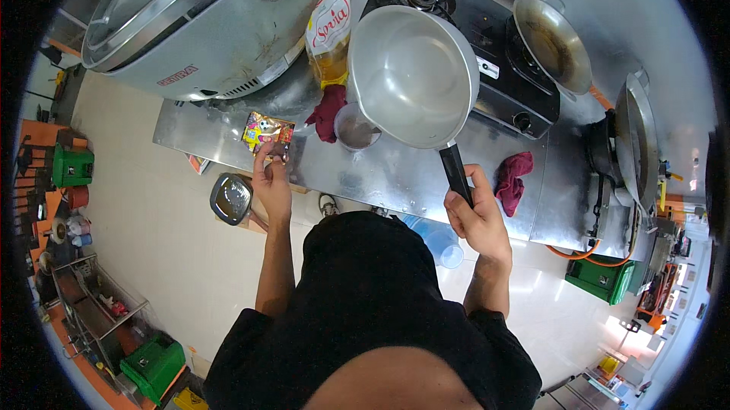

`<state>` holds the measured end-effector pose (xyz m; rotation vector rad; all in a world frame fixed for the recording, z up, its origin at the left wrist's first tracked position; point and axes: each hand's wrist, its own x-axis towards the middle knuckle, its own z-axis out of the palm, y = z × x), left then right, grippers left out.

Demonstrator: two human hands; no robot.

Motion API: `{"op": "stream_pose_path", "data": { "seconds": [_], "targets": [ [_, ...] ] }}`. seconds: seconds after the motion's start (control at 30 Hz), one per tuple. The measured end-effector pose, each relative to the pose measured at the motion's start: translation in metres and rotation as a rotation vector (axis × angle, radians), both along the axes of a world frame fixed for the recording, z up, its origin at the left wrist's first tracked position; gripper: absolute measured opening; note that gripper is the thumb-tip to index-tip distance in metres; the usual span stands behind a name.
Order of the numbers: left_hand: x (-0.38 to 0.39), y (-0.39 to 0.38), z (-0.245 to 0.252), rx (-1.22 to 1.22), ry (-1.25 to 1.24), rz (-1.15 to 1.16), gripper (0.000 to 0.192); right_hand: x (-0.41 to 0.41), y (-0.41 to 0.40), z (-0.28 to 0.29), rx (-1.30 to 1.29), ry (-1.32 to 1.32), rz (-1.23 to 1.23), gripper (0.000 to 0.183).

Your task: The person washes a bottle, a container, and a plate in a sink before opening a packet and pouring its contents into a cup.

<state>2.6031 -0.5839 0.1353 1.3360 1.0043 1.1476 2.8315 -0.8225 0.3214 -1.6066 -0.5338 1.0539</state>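
My right hand (pixel 479 210) grips the black handle of a metal saucepan (pixel 413 76), lifted over the steel counter just in front of the gas stove (pixel 513 105). The pan's inside looks bare and shiny. My left hand (pixel 272 182) pinches the lower edge of a small, colourful foil packet (pixel 268 133) near the counter's front edge. Between the two hands stands a clear plastic cup (pixel 355 127) with something brownish in it. A dark red cloth (pixel 329 113) lies against the cup, and an oil pouch (pixel 329 36) is behind the cloth.
A large Getra rice cooker (pixel 217 39) fills the counter's left end. Worn metal woks (pixel 552 42) sit on the stove and farther right (pixel 639 136). Another dark red cloth (pixel 514 182) lies right of my right hand. Below the counter edge are a dark square pan (pixel 231 199) and blue plastic bottles (pixel 439 241).
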Motion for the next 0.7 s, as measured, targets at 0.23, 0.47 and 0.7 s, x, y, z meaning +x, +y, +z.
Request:
{"op": "stream_pose_path", "data": {
  "seconds": [0.23, 0.47, 0.7],
  "targets": [
    [0.005, -0.001, 0.003, -0.044, 0.044, -0.006, 0.036, 0.002, -0.001, 0.0, -0.005, -0.045, 0.028, 0.021],
    [0.015, -0.005, -0.007, -0.015, -0.001, -0.076, 0.043, 0.012, 0.006, -0.001, 0.082, 0.407, -0.111, 0.025],
    [0.047, -0.027, -0.007, 0.035, 0.019, -0.195, 0.082, 0.043, 0.012, -0.02, 0.211, 0.531, -0.132, 0.033]
  ]
}}
